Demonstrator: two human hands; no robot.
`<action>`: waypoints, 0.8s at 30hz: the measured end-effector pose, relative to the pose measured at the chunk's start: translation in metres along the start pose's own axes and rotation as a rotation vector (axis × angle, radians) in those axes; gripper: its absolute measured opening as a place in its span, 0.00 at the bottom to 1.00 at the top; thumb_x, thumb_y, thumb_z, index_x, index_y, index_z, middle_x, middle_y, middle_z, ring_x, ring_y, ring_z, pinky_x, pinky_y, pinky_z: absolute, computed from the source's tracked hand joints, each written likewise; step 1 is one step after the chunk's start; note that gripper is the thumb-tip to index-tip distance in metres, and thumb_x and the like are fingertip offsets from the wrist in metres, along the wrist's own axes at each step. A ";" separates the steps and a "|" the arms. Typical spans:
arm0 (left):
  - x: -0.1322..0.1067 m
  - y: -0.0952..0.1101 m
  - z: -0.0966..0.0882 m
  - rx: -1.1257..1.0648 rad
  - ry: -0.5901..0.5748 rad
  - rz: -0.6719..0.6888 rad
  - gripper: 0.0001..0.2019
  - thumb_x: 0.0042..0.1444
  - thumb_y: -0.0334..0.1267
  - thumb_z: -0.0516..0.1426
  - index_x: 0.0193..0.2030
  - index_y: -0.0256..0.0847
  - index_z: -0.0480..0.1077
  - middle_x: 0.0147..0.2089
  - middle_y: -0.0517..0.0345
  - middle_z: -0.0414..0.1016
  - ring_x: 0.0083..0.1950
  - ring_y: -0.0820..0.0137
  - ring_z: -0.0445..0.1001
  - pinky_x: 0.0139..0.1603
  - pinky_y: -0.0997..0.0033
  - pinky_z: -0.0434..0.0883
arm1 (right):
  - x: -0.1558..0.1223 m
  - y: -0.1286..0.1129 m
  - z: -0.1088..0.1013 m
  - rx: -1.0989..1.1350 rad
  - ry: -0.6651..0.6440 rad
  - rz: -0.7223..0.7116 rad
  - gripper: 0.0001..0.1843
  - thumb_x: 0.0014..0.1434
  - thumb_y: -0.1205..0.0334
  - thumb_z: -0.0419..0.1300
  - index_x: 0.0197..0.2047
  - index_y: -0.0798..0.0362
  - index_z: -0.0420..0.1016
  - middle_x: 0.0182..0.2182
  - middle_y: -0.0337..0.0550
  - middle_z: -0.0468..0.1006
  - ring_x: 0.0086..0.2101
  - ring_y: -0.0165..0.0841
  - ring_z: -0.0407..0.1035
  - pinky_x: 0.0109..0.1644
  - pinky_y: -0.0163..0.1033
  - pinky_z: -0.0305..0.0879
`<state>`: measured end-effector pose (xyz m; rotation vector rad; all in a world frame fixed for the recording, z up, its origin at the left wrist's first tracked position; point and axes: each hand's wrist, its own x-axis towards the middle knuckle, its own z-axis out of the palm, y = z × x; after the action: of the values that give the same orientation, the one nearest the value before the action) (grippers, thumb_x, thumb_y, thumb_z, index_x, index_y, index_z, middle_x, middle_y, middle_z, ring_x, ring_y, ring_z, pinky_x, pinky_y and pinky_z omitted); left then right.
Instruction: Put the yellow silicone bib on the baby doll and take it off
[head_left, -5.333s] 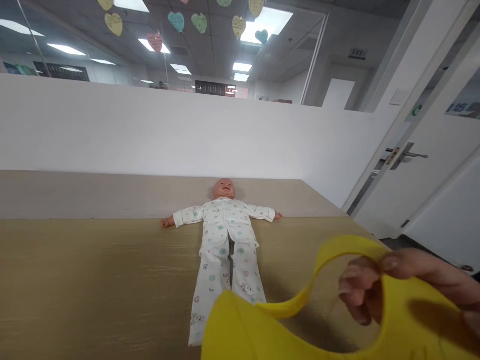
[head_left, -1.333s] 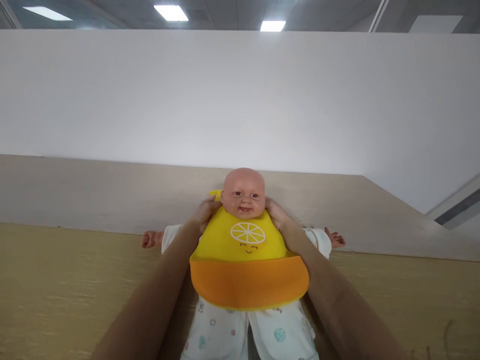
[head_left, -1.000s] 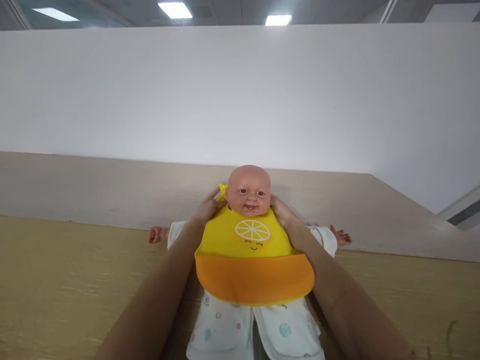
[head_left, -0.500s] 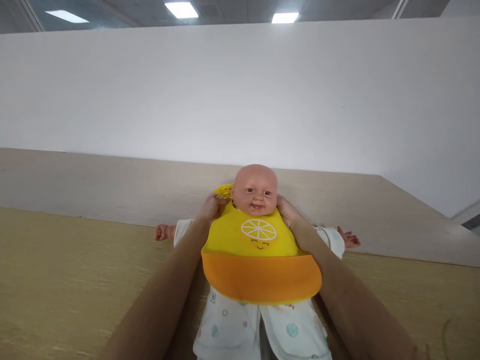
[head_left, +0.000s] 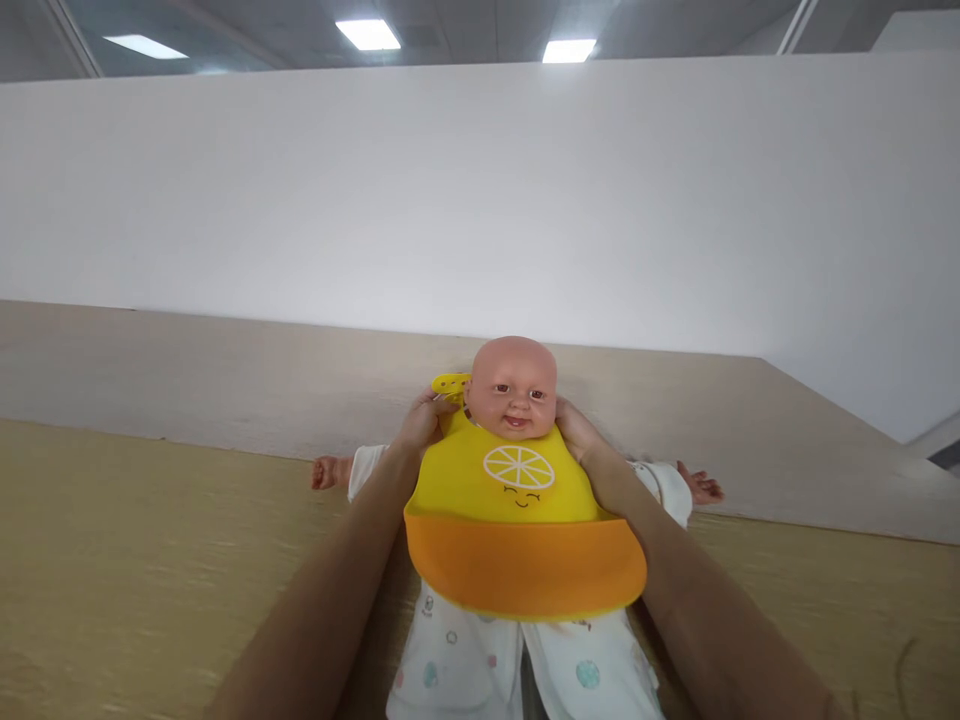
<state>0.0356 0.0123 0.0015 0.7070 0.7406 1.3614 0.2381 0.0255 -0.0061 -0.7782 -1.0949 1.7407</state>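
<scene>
A baby doll (head_left: pixel 514 385) lies face up in a white printed outfit (head_left: pixel 457 650), its arms spread to both sides. Over its chest lies a yellow bib (head_left: pixel 465 480) with a lemon slice, a smiling face and an orange catch pocket (head_left: pixel 525 567). Beside the doll's neck on the left, my left hand (head_left: pixel 422 420) is closed on the bib's neck strap (head_left: pixel 451 383), whose holed end sticks up past my fingers. My right hand (head_left: pixel 577 432) reaches in at the other side of the neck. Its fingers are hidden behind the doll's head.
The doll lies on a wood-coloured surface (head_left: pixel 150 540). Beyond it runs a paler strip (head_left: pixel 187 370), and a white wall (head_left: pixel 465 200) rises behind that. Lit ceiling panels (head_left: pixel 367 35) show above the wall.
The whole scene sits slightly lower in the picture. Both hands stay at the doll's neck with barely any visible movement, and the bib lies as before.
</scene>
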 end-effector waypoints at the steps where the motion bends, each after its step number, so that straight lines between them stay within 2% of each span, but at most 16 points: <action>1: 0.000 0.000 0.000 0.001 0.007 0.000 0.18 0.36 0.19 0.54 0.36 0.37 0.70 0.37 0.57 0.78 0.42 0.65 0.76 0.45 0.67 0.72 | 0.000 0.000 0.000 0.008 -0.002 0.000 0.18 0.46 0.64 0.59 0.43 0.53 0.74 0.31 0.43 0.81 0.36 0.40 0.75 0.44 0.44 0.69; 8: -0.002 0.002 -0.002 -0.002 -0.042 0.018 0.29 0.37 0.21 0.57 0.49 0.43 0.68 0.36 0.62 0.78 0.37 0.69 0.76 0.39 0.72 0.70 | 0.000 0.000 0.000 -0.007 0.017 0.019 0.17 0.47 0.62 0.59 0.43 0.53 0.74 0.31 0.44 0.81 0.36 0.41 0.75 0.43 0.46 0.70; 14: -0.001 -0.001 -0.006 0.007 -0.061 0.034 0.22 0.37 0.24 0.61 0.42 0.41 0.68 0.33 0.61 0.77 0.36 0.68 0.75 0.42 0.67 0.69 | 0.002 0.001 -0.003 0.001 0.000 0.008 0.19 0.46 0.63 0.59 0.44 0.52 0.74 0.31 0.43 0.81 0.36 0.41 0.75 0.43 0.46 0.70; 20: -0.002 0.005 -0.002 -0.017 -0.055 -0.005 0.28 0.37 0.24 0.57 0.50 0.39 0.66 0.34 0.59 0.76 0.35 0.68 0.75 0.40 0.68 0.68 | 0.002 0.001 0.000 -0.008 0.009 -0.009 0.18 0.45 0.63 0.59 0.43 0.53 0.74 0.31 0.44 0.81 0.36 0.41 0.75 0.43 0.45 0.70; 24: -0.003 0.010 0.000 -0.071 -0.055 -0.093 0.27 0.38 0.29 0.52 0.50 0.35 0.67 0.33 0.55 0.77 0.34 0.66 0.74 0.39 0.66 0.69 | -0.001 -0.001 0.004 0.023 0.034 0.009 0.19 0.45 0.63 0.59 0.43 0.53 0.74 0.32 0.44 0.81 0.36 0.41 0.74 0.43 0.46 0.70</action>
<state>0.0293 0.0098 0.0092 0.6437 0.6701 1.2731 0.2351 0.0238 -0.0037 -0.7963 -1.0483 1.7392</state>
